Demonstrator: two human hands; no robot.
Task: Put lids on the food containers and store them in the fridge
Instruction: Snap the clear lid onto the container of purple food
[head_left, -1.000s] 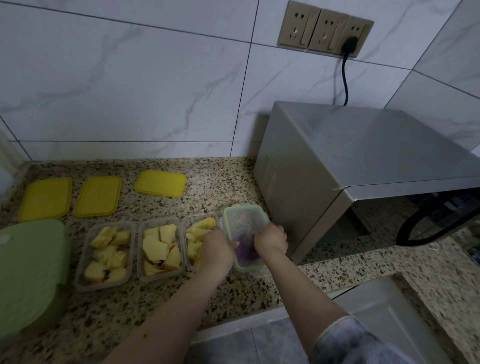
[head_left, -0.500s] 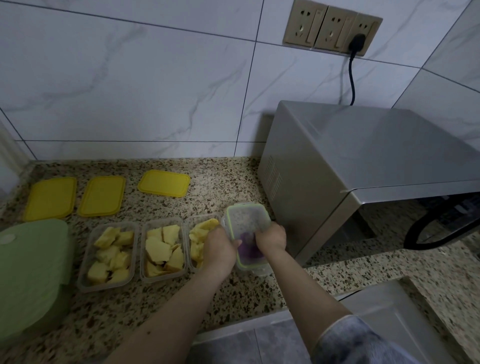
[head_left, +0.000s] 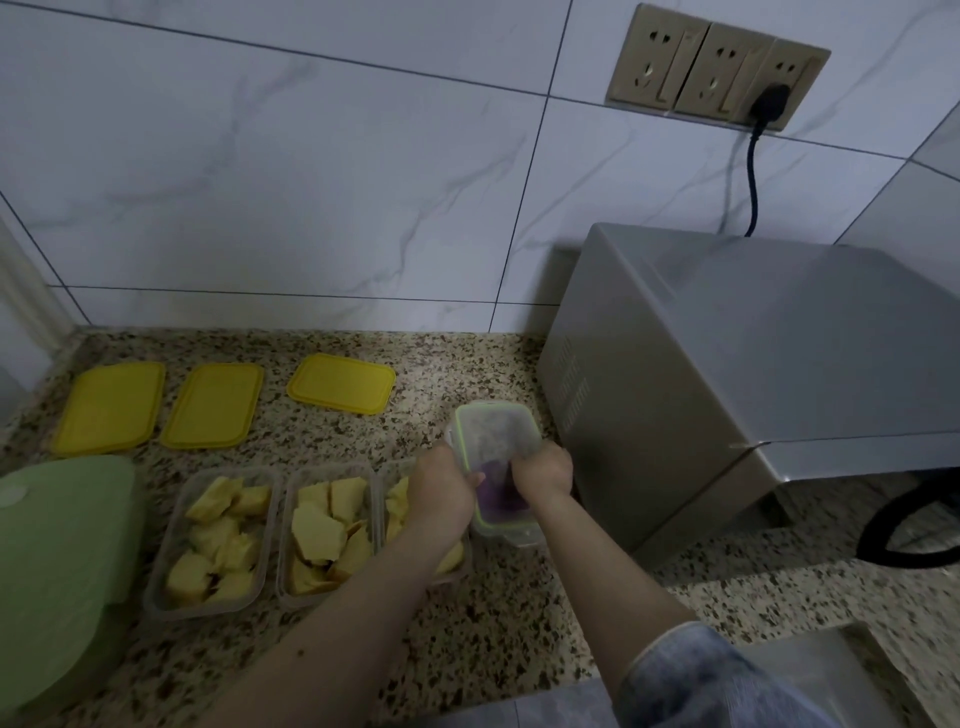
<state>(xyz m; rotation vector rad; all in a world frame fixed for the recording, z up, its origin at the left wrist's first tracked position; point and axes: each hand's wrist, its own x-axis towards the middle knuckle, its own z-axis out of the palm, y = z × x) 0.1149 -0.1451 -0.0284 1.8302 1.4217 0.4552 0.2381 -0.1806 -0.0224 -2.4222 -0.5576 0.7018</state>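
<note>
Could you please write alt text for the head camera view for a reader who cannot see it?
Both hands, left hand and right hand, grip a green-rimmed container on a speckled counter. Left of it stand three open tubs of yellow food; behind them lie three yellow lids. A microwave stands right.

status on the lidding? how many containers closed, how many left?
Done: none clearly closed. In hand: both hands, left hand and right hand, press the green-rimmed lid onto the purple-food container. Left: three open containers of yellow food, three yellow lids lying behind them, then the fridge.
</note>
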